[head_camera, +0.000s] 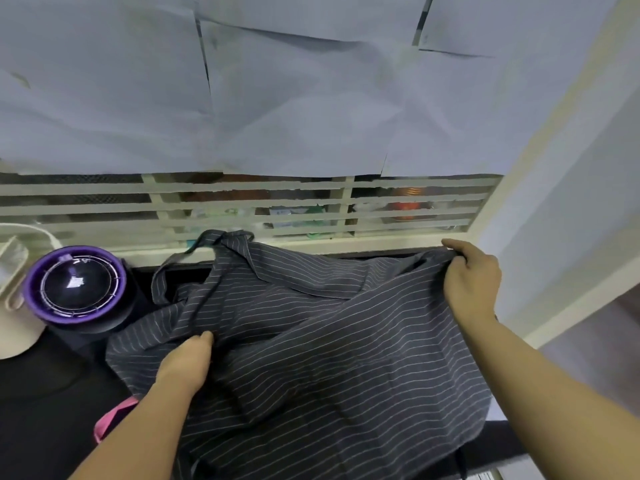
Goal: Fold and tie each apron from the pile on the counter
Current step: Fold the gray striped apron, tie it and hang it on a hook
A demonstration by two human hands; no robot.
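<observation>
A dark grey apron with thin white stripes point(311, 341) lies spread and rumpled over the black counter point(45, 393). Its straps point(207, 251) trail toward the window grille at the back. My right hand point(472, 282) grips the apron's far right edge, fingers curled over the cloth near the sill. Near the apron's left side, my left hand point(187, 365) rests on the cloth with the fingers tucked into a fold; whether it pinches the cloth is hidden.
A purple-rimmed round appliance with a dark dome point(76, 285) stands at the left. Beside it is a cream container point(14, 306). A pink item point(114, 417) peeks out by my left forearm. A cream window grille point(242, 209) backs the counter; a wall stands at right.
</observation>
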